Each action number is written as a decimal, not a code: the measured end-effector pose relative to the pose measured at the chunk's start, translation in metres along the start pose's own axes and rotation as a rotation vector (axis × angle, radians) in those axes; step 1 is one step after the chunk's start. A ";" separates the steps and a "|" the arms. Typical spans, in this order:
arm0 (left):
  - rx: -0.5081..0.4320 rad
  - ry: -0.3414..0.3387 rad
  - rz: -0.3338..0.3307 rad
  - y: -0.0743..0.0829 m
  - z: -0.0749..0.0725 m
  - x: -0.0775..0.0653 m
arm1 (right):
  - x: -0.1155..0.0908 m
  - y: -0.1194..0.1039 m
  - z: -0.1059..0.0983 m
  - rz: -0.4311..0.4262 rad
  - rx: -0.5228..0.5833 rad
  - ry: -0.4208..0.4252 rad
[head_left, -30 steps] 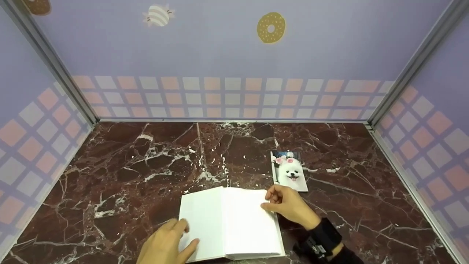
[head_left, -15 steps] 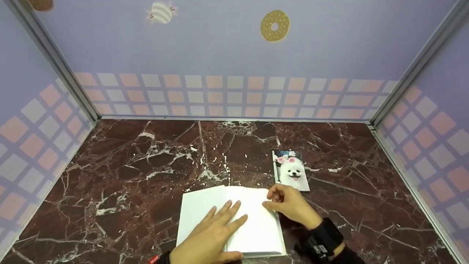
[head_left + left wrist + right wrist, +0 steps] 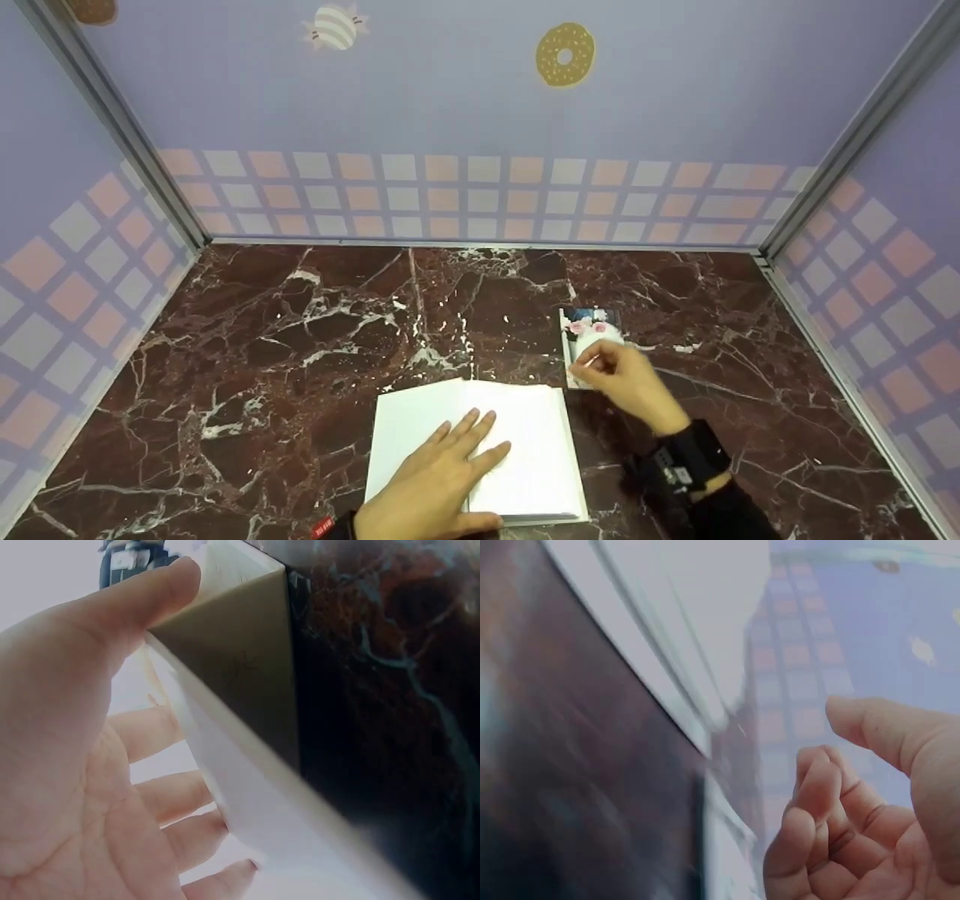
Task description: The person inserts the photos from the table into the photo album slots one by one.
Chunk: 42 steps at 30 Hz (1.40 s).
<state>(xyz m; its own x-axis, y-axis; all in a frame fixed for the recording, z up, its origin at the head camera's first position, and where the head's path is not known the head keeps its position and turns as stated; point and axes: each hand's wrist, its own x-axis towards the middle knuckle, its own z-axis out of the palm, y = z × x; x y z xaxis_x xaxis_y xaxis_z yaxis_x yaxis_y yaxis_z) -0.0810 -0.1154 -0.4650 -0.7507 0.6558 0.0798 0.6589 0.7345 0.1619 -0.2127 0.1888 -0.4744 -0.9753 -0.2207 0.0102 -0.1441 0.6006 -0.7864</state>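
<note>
A book (image 3: 529, 465) with blank white pages lies spread at the near middle of the table. Across its pages rests my left hand (image 3: 431, 480), fingers spread and straight. In the left wrist view, that hand's fingers lie along the book's cover (image 3: 232, 660), close to its lower edge. Farther right is a small booklet (image 3: 589, 316) with a white dog on its cover. My right hand (image 3: 630, 382) hovers over it and covers its lower part. The right wrist view shows the right hand's fingers (image 3: 814, 787) loosely curled, thumb apart, nothing between them.
The dark red marbled table (image 3: 300, 420) is bounded by lilac walls (image 3: 450, 90) with a pink and white check band. Grey metal corner posts (image 3: 112, 127) stand at the back left and right. A black strap (image 3: 694, 454) circles the right wrist.
My left hand has gone from the book's left edge to flat on its pages. My right hand has left the right page's edge and moved right and away, over the dog booklet.
</note>
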 end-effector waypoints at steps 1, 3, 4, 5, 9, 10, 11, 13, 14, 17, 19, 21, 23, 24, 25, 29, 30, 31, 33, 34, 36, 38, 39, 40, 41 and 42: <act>0.000 -0.003 -0.002 0.000 0.000 0.000 | 0.004 0.001 -0.006 0.008 -0.022 0.027; -0.007 -0.011 -0.010 0.001 0.000 0.001 | 0.012 0.004 -0.016 0.028 -0.092 0.078; -0.011 -0.014 -0.013 0.001 0.000 0.001 | 0.016 0.006 -0.020 0.036 -0.127 0.099; -0.014 -0.017 -0.016 0.001 0.000 0.002 | 0.019 0.008 -0.023 0.047 -0.168 0.115; -0.018 -0.018 -0.020 0.001 0.000 0.001 | 0.030 0.018 -0.029 0.084 -0.302 0.113; -0.019 -0.016 -0.020 0.001 0.000 0.001 | 0.032 0.021 -0.030 0.088 -0.331 0.108; -0.021 -0.014 -0.021 0.001 0.000 0.001 | 0.033 0.023 -0.030 0.096 -0.361 0.100; -0.025 -0.011 -0.021 0.002 0.000 0.000 | 0.035 0.027 -0.030 0.111 -0.418 0.089; -0.024 -0.010 -0.020 0.002 0.000 0.001 | 0.036 0.029 -0.029 0.118 -0.445 0.090; -0.010 -0.004 -0.014 0.003 -0.001 0.001 | 0.037 0.033 -0.028 0.136 -0.499 0.106; -0.002 0.000 -0.010 0.003 -0.001 0.002 | 0.037 0.036 -0.027 0.136 -0.513 0.123; 0.003 0.003 -0.011 0.003 -0.001 0.001 | 0.038 0.037 -0.026 0.134 -0.514 0.136; 0.002 0.007 -0.013 0.003 0.000 0.001 | 0.039 0.038 -0.026 0.130 -0.504 0.142; 0.001 0.008 -0.015 0.003 0.000 0.001 | 0.039 0.038 -0.025 0.124 -0.501 0.145; 0.000 0.009 -0.016 0.003 0.000 0.001 | 0.039 0.038 -0.025 0.118 -0.498 0.147; -0.004 0.013 -0.017 0.004 0.000 0.001 | 0.040 0.038 -0.023 0.110 -0.482 0.155; -0.006 0.014 -0.017 0.004 0.000 0.001 | 0.040 0.038 -0.023 0.110 -0.474 0.159; -0.006 0.014 -0.016 0.004 0.000 0.001 | 0.040 0.038 -0.023 0.105 -0.468 0.164; -0.007 0.016 -0.015 0.004 0.000 0.001 | 0.040 0.038 -0.022 0.109 -0.455 0.170; -0.007 0.017 -0.014 0.004 0.000 0.001 | 0.039 0.038 -0.022 0.111 -0.447 0.174; -0.006 0.020 -0.011 0.004 0.001 0.001 | 0.039 0.038 -0.022 0.114 -0.437 0.181; -0.002 0.024 -0.008 0.003 0.001 0.001 | 0.038 0.038 -0.022 0.125 -0.428 0.186; -0.001 0.026 -0.006 0.004 0.001 0.001 | 0.038 0.038 -0.022 0.130 -0.425 0.188; 0.000 0.029 -0.005 0.004 0.001 0.001 | 0.038 0.038 -0.022 0.134 -0.424 0.191; 0.001 0.032 -0.003 0.004 0.002 0.001 | 0.038 0.038 -0.022 0.138 -0.424 0.195; 0.001 0.035 -0.001 0.004 0.002 0.001 | 0.038 0.038 -0.022 0.141 -0.422 0.200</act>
<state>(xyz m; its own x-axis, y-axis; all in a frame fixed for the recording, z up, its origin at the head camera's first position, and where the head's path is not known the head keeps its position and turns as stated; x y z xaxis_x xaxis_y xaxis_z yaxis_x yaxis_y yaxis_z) -0.0793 -0.1115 -0.4660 -0.7528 0.6484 0.1135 0.6579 0.7357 0.1608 -0.2588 0.2201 -0.4902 -0.9973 0.0120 0.0727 -0.0237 0.8824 -0.4699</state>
